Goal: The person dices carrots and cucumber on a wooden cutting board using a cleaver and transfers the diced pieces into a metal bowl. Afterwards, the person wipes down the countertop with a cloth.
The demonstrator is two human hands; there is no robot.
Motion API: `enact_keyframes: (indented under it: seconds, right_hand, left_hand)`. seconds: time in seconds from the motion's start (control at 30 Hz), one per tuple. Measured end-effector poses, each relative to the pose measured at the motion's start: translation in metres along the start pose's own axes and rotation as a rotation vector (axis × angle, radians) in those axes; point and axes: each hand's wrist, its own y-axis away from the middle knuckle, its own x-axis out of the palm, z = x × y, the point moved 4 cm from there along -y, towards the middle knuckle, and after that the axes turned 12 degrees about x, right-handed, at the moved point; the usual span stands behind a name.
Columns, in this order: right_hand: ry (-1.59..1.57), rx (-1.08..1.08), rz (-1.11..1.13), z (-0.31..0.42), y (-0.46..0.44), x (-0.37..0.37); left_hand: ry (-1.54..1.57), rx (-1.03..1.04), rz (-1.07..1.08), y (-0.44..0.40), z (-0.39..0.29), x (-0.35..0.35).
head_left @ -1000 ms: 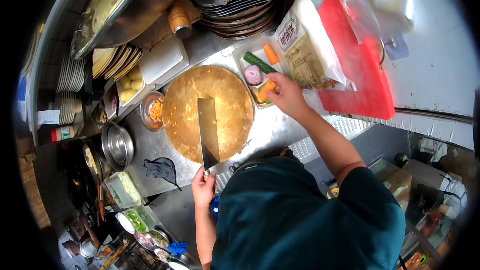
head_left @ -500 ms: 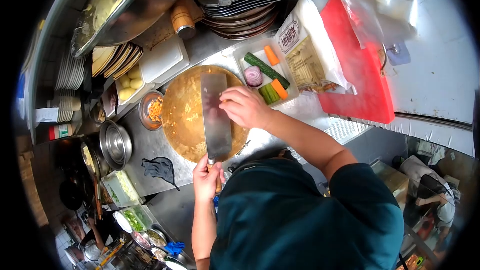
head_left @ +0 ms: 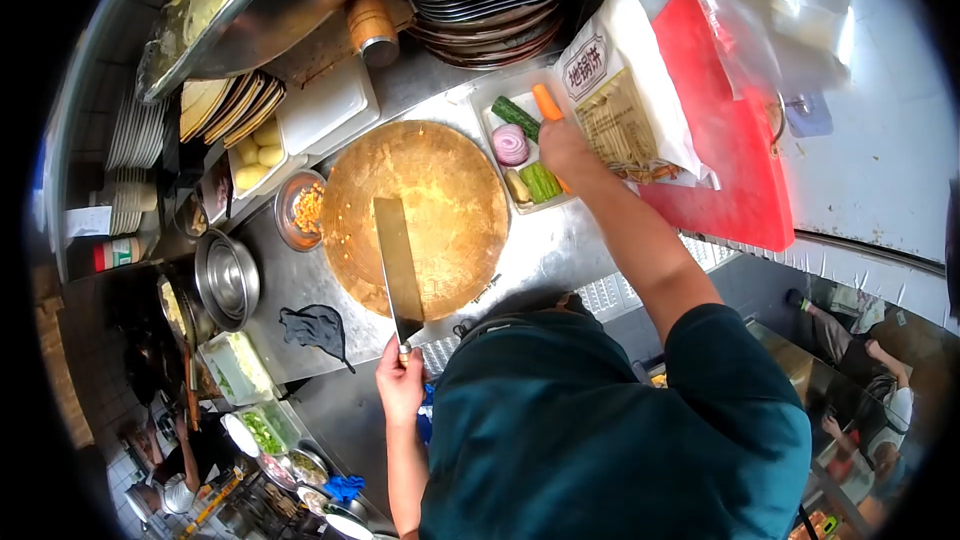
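Note:
My left hand (head_left: pixel 400 388) is closed around the handle of a cleaver (head_left: pixel 400 260), whose blade lies over the round wooden chopping board (head_left: pixel 455 180). My right hand (head_left: pixel 568 152) is over a white tray (head_left: pixel 483 100) to the right of the board, its fingers mostly hidden beneath it. An orange carrot piece (head_left: pixel 546 102) touches the upper side of this hand, and a bit of orange shows below it. Also in the tray are a cut red onion (head_left: pixel 510 144), a dark green cucumber piece (head_left: pixel 514 117) and a green piece (head_left: pixel 540 182).
A glass bowl of diced orange bits (head_left: pixel 306 208) stands left of the board, near steel bowls (head_left: pixel 228 280) and a black cloth (head_left: pixel 314 328). A printed white bag (head_left: pixel 625 90) and a red board (head_left: pixel 720 140) are at the right. Other people are at the lower corners.
My right hand has moved from beside the blade, over the board, to the tray at the right. The cleaver has shifted left and down, and its blade has turned.

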Motion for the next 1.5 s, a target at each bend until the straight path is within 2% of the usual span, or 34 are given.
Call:
enact_keyframes:
  seconds: [0.13,0.27,0.37,0.4,0.5,0.53,0.57,0.63,0.67,0.83,1.0,1.1,1.17,1.2,1.33,1.37,1.43,1.47,1.5]
  right_hand:
    - [-0.136,0.069,-0.087,-0.001,-0.001,0.004]
    - [-0.247,-0.017,-0.307,0.0,0.038,-0.034]
    - [-0.31,-0.101,-0.446,-0.003,0.072,-0.062]
    - [-0.338,-0.134,-0.477,0.002,0.086,-0.073]
    - [-0.486,-0.263,-0.273,0.035,0.13,-0.083]
    - [-0.502,-0.386,-0.336,0.049,0.139,-0.071]
    - [-0.516,-0.509,-0.397,0.064,0.145,-0.052]
    - [-0.512,-0.567,-0.31,0.099,0.158,-0.034]
    - [-0.49,-0.556,-0.261,0.115,0.159,-0.021]
    - [-0.505,-0.495,-0.204,0.126,0.174,-0.009]
    - [-0.51,-0.543,-0.244,0.095,0.184,-0.022]
    - [-0.512,-0.561,-0.249,0.093,0.183,-0.022]
    - [-0.514,-0.554,-0.223,0.091,0.183,-0.017]
    - [-0.516,-0.55,-0.204,0.091,0.181,-0.016]
    - [-0.521,-0.476,-0.25,0.068,0.168,-0.036]
    - [-0.513,-0.45,-0.387,0.054,0.16,-0.04]
    - [-0.459,-0.289,-0.361,0.026,0.131,-0.052]
    - [-0.419,-0.312,-0.478,0.017,0.118,-0.06]
    - [-0.344,-0.266,-0.505,0.009,0.101,-0.058]
  left_hand:
    - [-0.233,0.05,0.022,-0.002,0.008,-0.003]
    - [-0.525,0.219,0.065,-0.009,-0.004,0.0]
    - [-0.543,0.407,0.02,-0.012,-0.007,0.008]
    - [-0.557,0.388,0.021,-0.012,-0.017,0.011]
    - [-0.583,0.368,-0.031,-0.014,-0.026,0.014]
    - [-0.654,0.327,-0.019,-0.012,-0.026,0.013]
    - [-0.679,0.401,-0.065,-0.008,-0.029,0.011]
    - [-0.732,0.544,-0.156,0.002,-0.035,0.006]
    - [-0.772,0.675,-0.171,0.006,-0.043,0.003]
    - [-0.892,0.62,0.038,0.011,-0.058,0.005]
    - [-0.866,0.584,0.07,0.016,-0.07,0.016]
    - [-0.818,0.674,0.027,0.014,-0.074,0.023]
    - [-0.958,0.515,0.212,-0.006,-0.061,0.032]
    - [-0.982,0.464,0.218,-0.012,-0.056,0.034]
    - [-0.884,0.542,0.136,0.006,-0.064,0.019]
    - [-0.837,0.542,0.105,0.014,-0.066,0.013]
    - [-0.773,0.54,0.015,0.03,-0.06,0.001]
    - [-0.754,0.54,-0.047,0.036,-0.052,-0.005]
    - [-0.733,0.541,-0.114,0.04,-0.045,-0.009]
